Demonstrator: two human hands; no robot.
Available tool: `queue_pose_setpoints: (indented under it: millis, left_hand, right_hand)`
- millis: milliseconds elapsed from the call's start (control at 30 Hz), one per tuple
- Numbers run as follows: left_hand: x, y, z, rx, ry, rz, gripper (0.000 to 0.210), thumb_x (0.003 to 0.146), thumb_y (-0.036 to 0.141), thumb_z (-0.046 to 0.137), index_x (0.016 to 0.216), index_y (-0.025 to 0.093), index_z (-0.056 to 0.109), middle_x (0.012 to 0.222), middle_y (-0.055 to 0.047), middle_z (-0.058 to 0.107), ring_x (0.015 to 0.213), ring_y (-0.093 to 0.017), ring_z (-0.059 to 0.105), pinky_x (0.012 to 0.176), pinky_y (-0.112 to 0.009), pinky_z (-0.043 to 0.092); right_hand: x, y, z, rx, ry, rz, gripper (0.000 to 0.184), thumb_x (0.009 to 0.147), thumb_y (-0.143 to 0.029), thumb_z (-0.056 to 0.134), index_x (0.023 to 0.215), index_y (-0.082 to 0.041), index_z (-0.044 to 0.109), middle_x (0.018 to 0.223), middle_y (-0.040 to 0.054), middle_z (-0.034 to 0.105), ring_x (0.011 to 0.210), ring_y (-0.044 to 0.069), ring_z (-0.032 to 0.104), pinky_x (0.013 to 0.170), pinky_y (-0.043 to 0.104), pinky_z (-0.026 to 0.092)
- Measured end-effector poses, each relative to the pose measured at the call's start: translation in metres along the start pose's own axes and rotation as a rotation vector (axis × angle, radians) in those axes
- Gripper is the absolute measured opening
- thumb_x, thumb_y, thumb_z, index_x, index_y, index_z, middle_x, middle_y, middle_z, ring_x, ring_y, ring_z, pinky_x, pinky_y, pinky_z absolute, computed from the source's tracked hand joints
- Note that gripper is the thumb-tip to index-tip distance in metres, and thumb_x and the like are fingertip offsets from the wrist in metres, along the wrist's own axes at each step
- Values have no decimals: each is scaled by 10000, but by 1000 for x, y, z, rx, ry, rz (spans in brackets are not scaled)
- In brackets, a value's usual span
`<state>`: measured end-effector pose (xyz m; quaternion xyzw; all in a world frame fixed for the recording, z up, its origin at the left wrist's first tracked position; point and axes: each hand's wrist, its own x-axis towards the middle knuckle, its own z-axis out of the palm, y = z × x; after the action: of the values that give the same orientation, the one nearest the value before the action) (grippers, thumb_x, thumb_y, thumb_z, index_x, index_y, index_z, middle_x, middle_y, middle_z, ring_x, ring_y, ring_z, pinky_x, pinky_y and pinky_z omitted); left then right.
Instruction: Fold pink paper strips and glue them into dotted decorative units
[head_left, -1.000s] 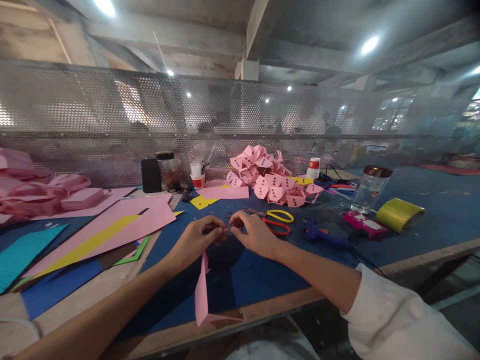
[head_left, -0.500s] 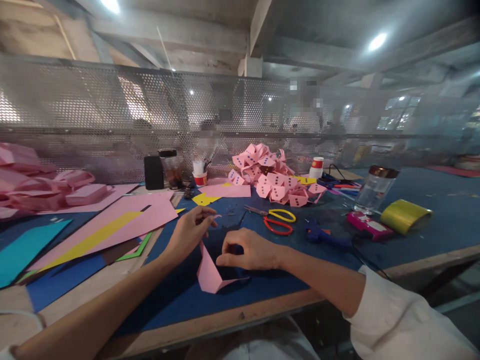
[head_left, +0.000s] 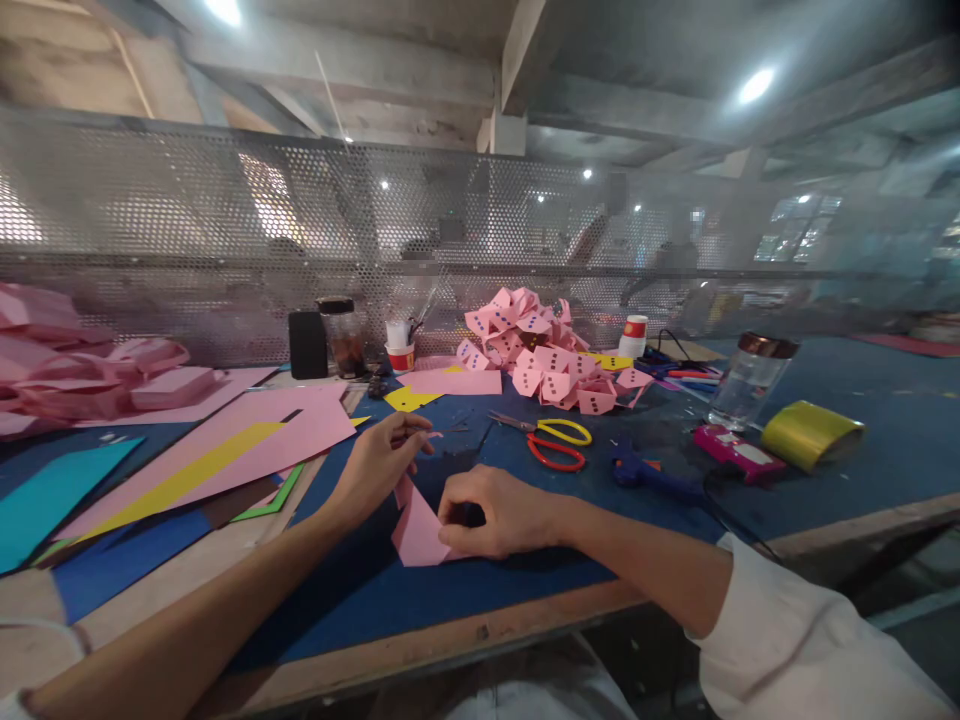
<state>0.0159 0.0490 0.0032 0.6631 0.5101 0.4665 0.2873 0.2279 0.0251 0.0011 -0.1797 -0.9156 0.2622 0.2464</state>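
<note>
A folded piece of pink paper [head_left: 417, 532] stands on the blue table mat between my hands. My left hand [head_left: 384, 455] is closed on its upper far end, where a small pink tip shows beyond the fingertips. Thumb and fingers of my right hand [head_left: 495, 510] pinch the paper's right side, near the mat. That hand hides part of the right flap. Just beyond my hands lie scissors [head_left: 556, 444] with one yellow and one red handle. A blue glue gun [head_left: 651, 472] rests to their right.
Dotted pink paper shapes [head_left: 536, 345] are heaped at the back. Pink and coloured sheets [head_left: 225, 450] lie left, below a pile of pink pieces [head_left: 97, 365]. A clear bottle [head_left: 750, 380], pink box [head_left: 739, 450] and yellow roll [head_left: 814, 434] stand right. A perforated screen [head_left: 420, 200] rises behind.
My right hand has come down slightly to the left and now pinches the pink paper's right side. The paper's near edge has shifted up and away. My left hand stays nearly still.
</note>
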Motion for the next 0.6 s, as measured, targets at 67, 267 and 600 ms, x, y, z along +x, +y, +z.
queue_pose_setpoints:
  millis: [67, 267, 600]
  left_hand:
    - [0, 3, -1, -23, 13, -2, 345, 857, 458, 614, 1041, 168, 639, 781, -32, 724, 527, -141, 594, 538, -265, 463]
    - [1, 11, -7, -93, 50, -1, 435, 886, 522, 574, 1155, 185, 636, 951, -65, 740, 804, -209, 678, 681, -302, 504]
    - [8, -2, -9, -163, -57, -25, 289, 800, 431, 722, 920, 168, 735, 911, -57, 736, 860, -209, 662, 789, -312, 483]
  right_hand:
    - [1, 4, -2, -56, 67, 1, 59, 839, -158, 613, 802, -188, 648, 788, -11, 665, 711, 119, 602, 706, 219, 450]
    - [6, 29, -17, -214, 380, 63, 104, 853, -128, 577, 771, -183, 611, 798, 12, 647, 757, 139, 596, 764, 255, 440]
    - [7, 49, -33, -255, 564, 188, 107, 874, -136, 565, 782, -179, 598, 824, 25, 652, 779, 152, 617, 771, 273, 454]
